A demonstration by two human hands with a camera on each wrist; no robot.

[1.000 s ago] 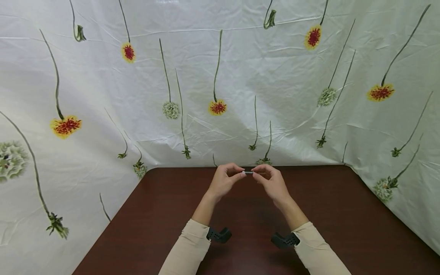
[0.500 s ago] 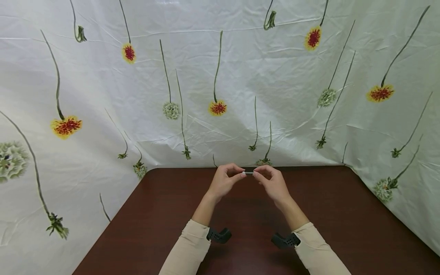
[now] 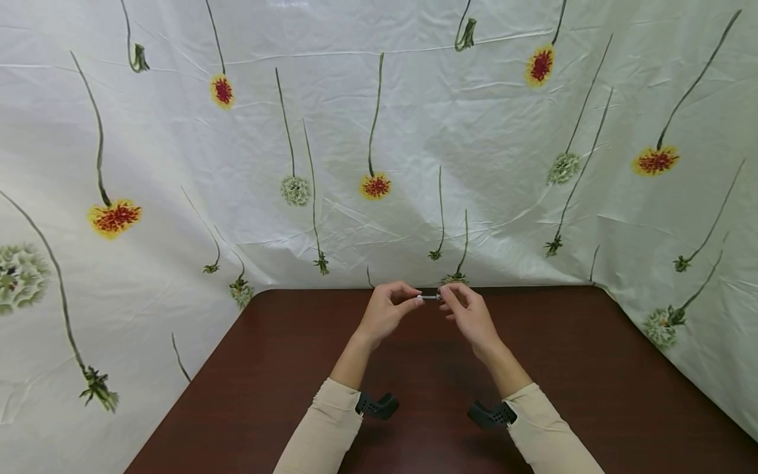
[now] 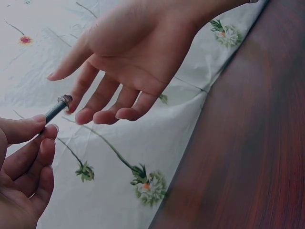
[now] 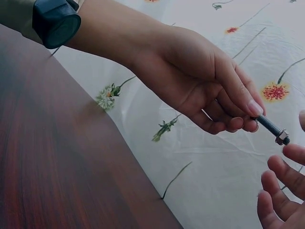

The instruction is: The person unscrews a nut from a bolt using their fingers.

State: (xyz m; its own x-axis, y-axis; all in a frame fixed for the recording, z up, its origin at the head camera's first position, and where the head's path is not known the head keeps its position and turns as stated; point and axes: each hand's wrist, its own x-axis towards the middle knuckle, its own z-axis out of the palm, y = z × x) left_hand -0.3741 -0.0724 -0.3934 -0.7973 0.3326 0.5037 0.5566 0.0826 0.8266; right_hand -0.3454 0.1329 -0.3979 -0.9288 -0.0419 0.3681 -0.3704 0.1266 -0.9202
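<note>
My left hand pinches a dark metal bolt between thumb and fingertips, its head hidden in the grip. The bolt is held in the air over the far part of the table, pointing toward my right hand. A silvery nut sits on the threads near the bolt's free end, with a short tip of thread sticking out past it. In the left wrist view my right hand's fingers are spread and relaxed. Its index fingertip lies right at the nut, while the thumb stands apart from it.
A dark reddish-brown table lies under both arms. Behind and beside it hangs a white cloth printed with flowers. Each wrist carries a black strap mount, one on the left and one on the right.
My right hand's thumb and fingers have parted from the bolt's free end, so the nut there now shows. The left hand and the bolt have stayed in place.
</note>
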